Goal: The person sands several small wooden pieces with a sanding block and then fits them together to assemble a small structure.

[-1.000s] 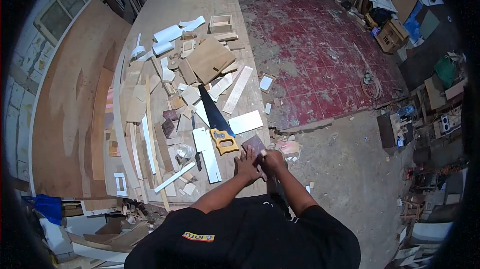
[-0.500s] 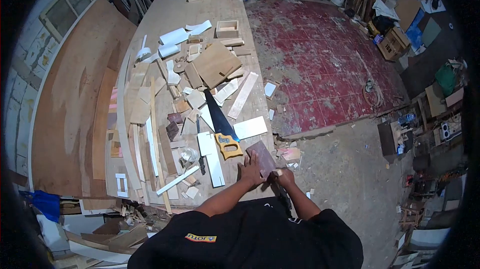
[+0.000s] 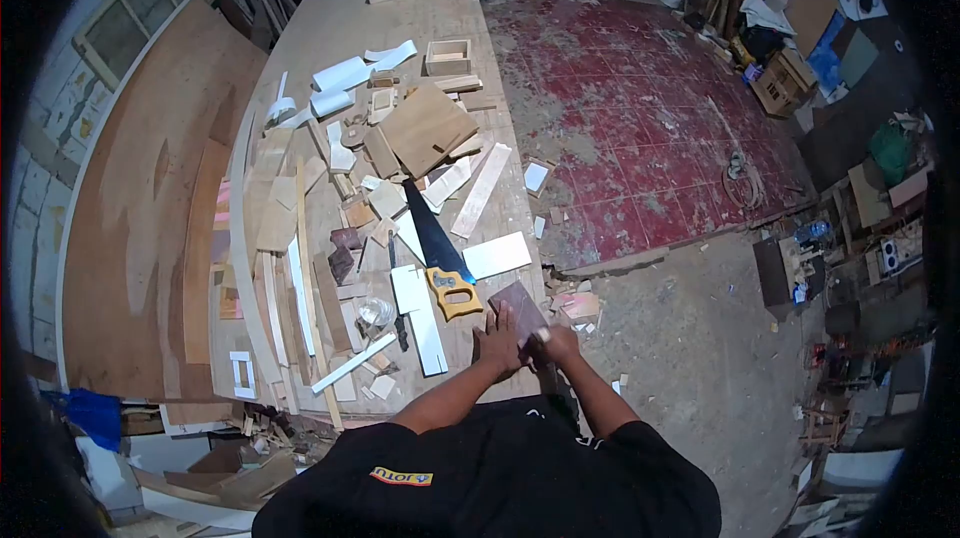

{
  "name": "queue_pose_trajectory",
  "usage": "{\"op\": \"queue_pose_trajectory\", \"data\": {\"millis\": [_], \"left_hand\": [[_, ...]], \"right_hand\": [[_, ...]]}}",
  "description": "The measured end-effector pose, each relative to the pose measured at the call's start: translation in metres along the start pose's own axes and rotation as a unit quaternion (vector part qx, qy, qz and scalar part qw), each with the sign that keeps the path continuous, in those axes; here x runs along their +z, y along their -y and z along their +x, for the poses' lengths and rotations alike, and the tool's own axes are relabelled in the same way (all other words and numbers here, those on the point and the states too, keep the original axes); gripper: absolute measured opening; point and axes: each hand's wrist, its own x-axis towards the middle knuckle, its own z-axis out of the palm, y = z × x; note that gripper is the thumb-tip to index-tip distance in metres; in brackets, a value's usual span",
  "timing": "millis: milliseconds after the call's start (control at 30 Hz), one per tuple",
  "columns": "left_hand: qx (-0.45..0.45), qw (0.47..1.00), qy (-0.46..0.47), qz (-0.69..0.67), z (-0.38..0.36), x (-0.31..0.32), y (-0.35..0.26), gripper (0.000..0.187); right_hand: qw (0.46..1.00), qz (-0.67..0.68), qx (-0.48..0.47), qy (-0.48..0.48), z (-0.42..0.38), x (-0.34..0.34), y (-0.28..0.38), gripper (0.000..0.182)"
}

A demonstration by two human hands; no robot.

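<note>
My left hand (image 3: 497,345) lies flat with fingers stretched over a brown sheet that looks like sandpaper (image 3: 520,306), at the near right edge of the workbench. Closed around a small pale wood piece (image 3: 542,335), my right hand (image 3: 561,345) is at the sheet's right edge. The piece appears to touch the sheet, though the fingers hide most of it. Just beyond my left hand lies a handsaw (image 3: 455,293) with a yellow handle and dark blade. A white board (image 3: 499,256) rests to the right of the blade.
Wood offcuts, a square wooden panel (image 3: 430,128), an open wooden box (image 3: 448,58) and curled white sheets (image 3: 341,75) cover the workbench (image 3: 330,23). A clear plastic container (image 3: 376,313) sits left of the saw. Large plywood sheets (image 3: 140,208) lean along the left wall.
My right hand and the small wood piece have shifted slightly left and away from my body along the brown sheet. My left hand stays in place on it.
</note>
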Motion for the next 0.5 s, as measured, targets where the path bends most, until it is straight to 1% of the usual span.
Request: {"op": "queue_pose_trajectory", "data": {"millis": [33, 67, 133, 200, 233, 267, 333, 367, 433, 467, 500], "left_hand": [[0.005, 1.0, -0.001, 0.002, 0.0, -0.002, 0.0, 0.119], [0.005, 1.0, 0.001, 0.0, -0.002, -0.003, 0.0, 0.121], [0.002, 1.0, 0.007, -0.004, -0.001, -0.002, 0.001, 0.123], [-0.001, 1.0, 0.003, 0.006, 0.003, 0.01, 0.001, 0.123], [-0.004, 1.0, -0.006, 0.014, 0.007, 0.012, 0.003, 0.123], [-0.001, 1.0, -0.008, 0.018, 0.006, 0.01, 0.004, 0.123], [0.011, 1.0, -0.01, -0.012, -0.001, 0.006, 0.004, 0.118], [0.012, 1.0, -0.013, -0.015, -0.005, 0.001, 0.001, 0.118], [0.013, 1.0, -0.014, -0.017, -0.01, -0.009, -0.001, 0.115], [0.006, 1.0, -0.002, -0.004, -0.006, -0.003, 0.001, 0.113], [0.005, 1.0, -0.006, -0.004, -0.006, -0.003, 0.002, 0.113]], "right_hand": [[0.999, -0.004, -0.014, -0.028, -0.012, 0.013, -0.016, 0.025], [0.999, -0.005, -0.012, -0.032, -0.02, 0.013, -0.02, 0.025], [0.996, -0.061, 0.048, 0.041, -0.028, 0.007, -0.021, 0.031], [0.997, -0.028, 0.06, 0.034, -0.02, 0.001, -0.012, 0.03], [0.997, 0.0, 0.07, 0.024, -0.009, -0.01, -0.006, 0.03], [0.999, 0.026, 0.033, -0.012, 0.0, -0.025, 0.01, 0.03], [0.991, 0.071, -0.012, -0.11, 0.035, -0.019, 0.02, 0.031], [0.991, 0.067, -0.013, -0.111, 0.043, -0.025, 0.032, 0.031], [0.993, 0.052, -0.004, -0.103, 0.052, -0.041, 0.056, 0.024], [0.993, 0.031, 0.041, -0.106, 0.062, -0.028, 0.051, 0.024], [0.993, 0.03, 0.037, -0.108, 0.06, -0.014, 0.041, 0.024]]}}
